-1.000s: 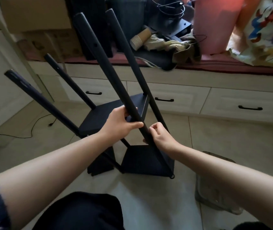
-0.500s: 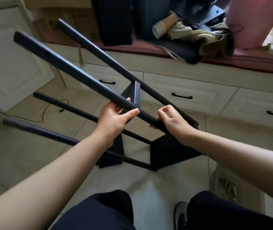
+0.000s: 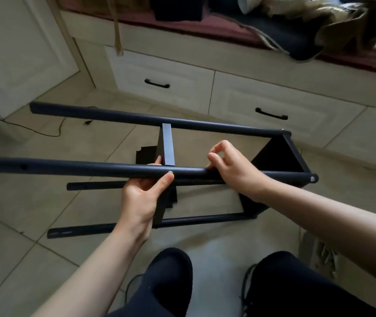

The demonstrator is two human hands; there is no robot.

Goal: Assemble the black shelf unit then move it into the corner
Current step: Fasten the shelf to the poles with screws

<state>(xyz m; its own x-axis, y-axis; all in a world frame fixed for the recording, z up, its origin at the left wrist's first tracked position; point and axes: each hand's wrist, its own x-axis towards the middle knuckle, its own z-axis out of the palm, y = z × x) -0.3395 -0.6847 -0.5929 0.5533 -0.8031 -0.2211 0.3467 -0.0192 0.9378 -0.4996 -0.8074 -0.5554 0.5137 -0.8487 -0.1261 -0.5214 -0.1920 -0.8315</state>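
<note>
The black shelf unit lies on its side on the tiled floor, its long black poles running left to right. Two black boards sit between the poles: one at the right end, one near the middle. My left hand grips the near upper pole from below, thumb on its front. My right hand holds the same pole further right, fingers curled over its top. The far upper pole runs parallel behind. Two lower poles rest near the floor, partly hidden by my arms.
A low cream cabinet with black drawer handles runs along the back, topped by a dark red cushion with clothes and a paper cup. A black cable lies on the floor at left. My knees are at the bottom.
The shelf unit has tipped from leaning steeply upward to lying level on its side, poles pointing left. Both hands stayed on the near pole as it came down.
</note>
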